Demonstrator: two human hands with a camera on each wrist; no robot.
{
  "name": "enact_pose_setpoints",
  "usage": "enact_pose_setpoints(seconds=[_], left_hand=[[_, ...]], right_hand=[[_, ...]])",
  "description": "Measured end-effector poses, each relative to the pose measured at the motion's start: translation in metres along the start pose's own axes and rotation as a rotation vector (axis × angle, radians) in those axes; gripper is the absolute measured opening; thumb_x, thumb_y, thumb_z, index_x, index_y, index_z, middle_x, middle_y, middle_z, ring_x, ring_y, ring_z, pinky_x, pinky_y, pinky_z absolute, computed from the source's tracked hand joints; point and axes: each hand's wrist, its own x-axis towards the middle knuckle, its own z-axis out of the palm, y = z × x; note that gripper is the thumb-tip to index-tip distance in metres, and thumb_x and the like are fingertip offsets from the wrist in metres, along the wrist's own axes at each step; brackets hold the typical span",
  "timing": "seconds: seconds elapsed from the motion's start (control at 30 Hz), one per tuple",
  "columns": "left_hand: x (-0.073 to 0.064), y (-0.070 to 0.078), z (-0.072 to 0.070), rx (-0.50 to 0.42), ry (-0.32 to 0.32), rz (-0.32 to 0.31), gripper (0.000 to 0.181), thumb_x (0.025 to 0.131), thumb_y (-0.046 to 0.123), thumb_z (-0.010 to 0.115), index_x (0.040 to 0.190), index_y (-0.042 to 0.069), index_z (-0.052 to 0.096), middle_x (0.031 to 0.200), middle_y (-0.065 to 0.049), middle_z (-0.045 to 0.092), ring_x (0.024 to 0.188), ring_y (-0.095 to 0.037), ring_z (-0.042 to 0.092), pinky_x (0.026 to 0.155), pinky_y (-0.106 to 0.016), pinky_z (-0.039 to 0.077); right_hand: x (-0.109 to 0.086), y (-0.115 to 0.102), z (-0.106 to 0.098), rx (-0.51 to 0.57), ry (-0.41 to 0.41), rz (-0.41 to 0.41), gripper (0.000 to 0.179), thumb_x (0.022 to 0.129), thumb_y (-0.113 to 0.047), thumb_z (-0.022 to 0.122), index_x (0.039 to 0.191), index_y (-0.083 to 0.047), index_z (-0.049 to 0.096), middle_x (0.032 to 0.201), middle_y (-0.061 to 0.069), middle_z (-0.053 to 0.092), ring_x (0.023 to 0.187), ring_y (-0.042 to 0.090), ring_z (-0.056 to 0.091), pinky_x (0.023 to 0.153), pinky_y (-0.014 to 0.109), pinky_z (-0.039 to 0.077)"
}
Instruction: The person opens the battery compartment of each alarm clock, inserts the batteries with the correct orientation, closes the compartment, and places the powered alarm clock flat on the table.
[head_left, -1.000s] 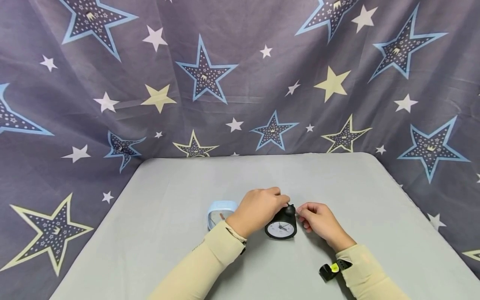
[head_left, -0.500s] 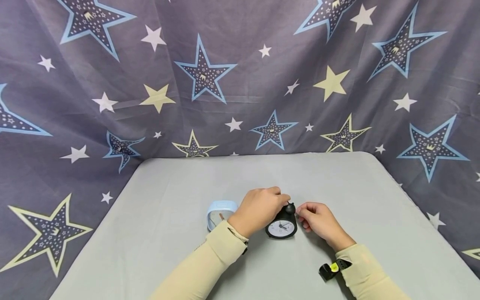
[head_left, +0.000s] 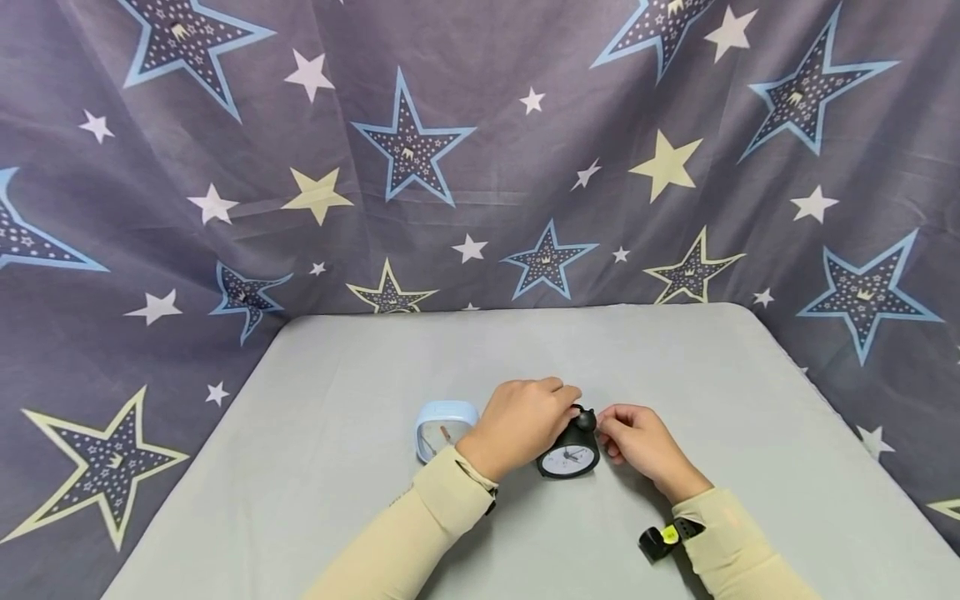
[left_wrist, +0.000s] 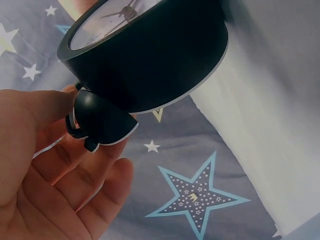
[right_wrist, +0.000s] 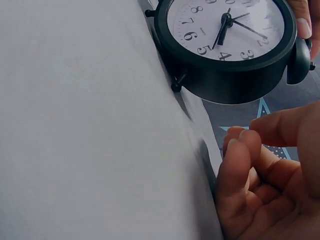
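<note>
A black twin-bell alarm clock (head_left: 567,460) with a white dial stands near the middle of the grey table. My left hand (head_left: 521,421) grips its top from the left; in the left wrist view thumb and fingers pinch the thin top handle beside one bell (left_wrist: 102,117). Just right of the clock, my right hand (head_left: 645,442) stays with loosely curled fingers. The right wrist view shows that hand's thumb near the index fingertip, nothing visible between them, and a gap to the clock (right_wrist: 240,82). The back of the clock is hidden in the head view.
A light blue square clock (head_left: 445,410) stands left of the black one, partly behind my left hand and wrist. The grey cloth-covered table (head_left: 360,358) ends at a star-patterned curtain (head_left: 487,150) at the back and sides. A small black device (head_left: 658,543) sits at my right wrist.
The black clock has shifted slightly to the right and turned a little, with my left hand on its handle. My right hand has hardly moved.
</note>
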Motion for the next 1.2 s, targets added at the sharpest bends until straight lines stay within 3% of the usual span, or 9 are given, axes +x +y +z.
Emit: enact_pose_setpoints(seconds=[0.4,1.2], left_hand=[[0.0002,0.0014,0.0002,0.02,0.045,0.029,0.012,0.102,0.025,0.064,0.102,0.027,0.076,0.085,0.01,0.068,0.067,-0.007,0.066,0.056,-0.027,0.048],[-0.0064,-0.0007,-0.0007,0.042,0.022,0.018,0.015,0.098,0.02,0.067,0.11,0.027,0.073,0.085,0.01,0.068,0.065,-0.008,0.064,0.052,-0.028,0.044]], right_hand=[[-0.0002,-0.0013,0.0004,-0.016,0.001,-0.002,0.018,0.101,-0.01,0.055,0.094,0.0,0.069,0.077,0.009,0.064,0.061,0.016,0.056,0.054,0.028,0.052],[0.0024,-0.0009,0.0031,-0.007,-0.024,0.003,0.017,0.1,-0.009,0.056,0.096,0.0,0.07,0.079,0.011,0.065,0.063,0.016,0.057,0.055,0.029,0.053]])
